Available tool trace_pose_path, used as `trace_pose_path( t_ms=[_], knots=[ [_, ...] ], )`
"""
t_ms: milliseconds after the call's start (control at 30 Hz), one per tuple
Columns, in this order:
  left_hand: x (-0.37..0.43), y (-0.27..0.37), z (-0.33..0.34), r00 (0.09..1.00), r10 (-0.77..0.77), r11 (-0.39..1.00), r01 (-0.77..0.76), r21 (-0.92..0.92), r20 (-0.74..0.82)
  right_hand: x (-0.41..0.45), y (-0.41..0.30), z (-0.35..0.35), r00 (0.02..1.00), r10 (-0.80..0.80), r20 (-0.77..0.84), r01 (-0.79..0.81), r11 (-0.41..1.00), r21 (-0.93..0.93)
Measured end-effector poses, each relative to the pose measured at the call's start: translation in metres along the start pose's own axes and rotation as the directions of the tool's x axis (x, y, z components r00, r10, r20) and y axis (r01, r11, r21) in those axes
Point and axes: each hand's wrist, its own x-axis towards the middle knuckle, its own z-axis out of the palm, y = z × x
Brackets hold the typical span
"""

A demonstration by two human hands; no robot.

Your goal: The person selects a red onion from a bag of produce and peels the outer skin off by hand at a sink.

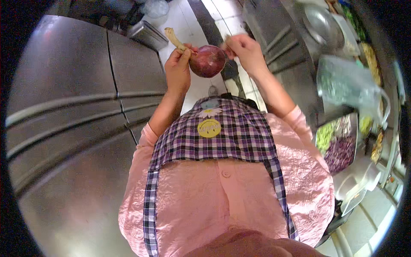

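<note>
My left hand (179,69) grips a red onion (208,62) by the neck, between thumb and fingers. A long, dry, pale stalk (174,38) rises from that end past my fingertips. The onion's skin is dark purple and shiny, and its root end faces right. Close beside the root end is my right hand (245,53), with its fingers curled together. Motion blurs those fingertips, so whether they touch the onion or pinch something small cannot be told.
Stainless steel cabinet fronts (64,70) run along the left. On the right stand a tray of shredded green and purple vegetables (340,151), a clear plastic bag (348,85) and a metal bowl (321,25). A metal container (148,34) is beyond my left hand, above the pale floor (199,86).
</note>
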Motion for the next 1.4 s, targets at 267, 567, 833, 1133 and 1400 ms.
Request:
trace_pose_path(
  t_ms=[267, 567, 833, 1133, 1400],
  knots=[
    [0.003, 0.074, 0.026, 0.991, 0.127, 0.874, -0.126, 0.47, 0.03, -0.007, -0.022, 0.037, 0.981, -0.187, -0.052, 0.177, 0.972, -0.157],
    [0.006, 0.035, 0.119, 0.977, 0.211, 0.885, -0.202, 0.419, 0.024, -0.001, -0.06, -0.043, 0.891, -0.425, 0.161, 0.449, 0.769, -0.455],
    [0.311, 0.029, 0.174, 0.983, 0.177, 0.949, -0.158, 0.274, -0.046, 0.3, -0.084, -0.116, 0.823, -0.461, 0.331, 0.564, 0.598, -0.569],
    [0.498, 0.058, 0.118, 0.976, 0.089, 0.995, -0.096, -0.025, -0.199, 0.454, -0.082, -0.086, 0.944, -0.3, 0.137, 0.33, 0.877, -0.35],
    [0.718, 0.19, 0.003, 0.963, -0.013, 0.995, -0.015, -0.103, -0.269, 0.668, -0.121, 0.008, 0.986, 0.167, -0.005, -0.167, 0.986, -0.016]
  ],
)
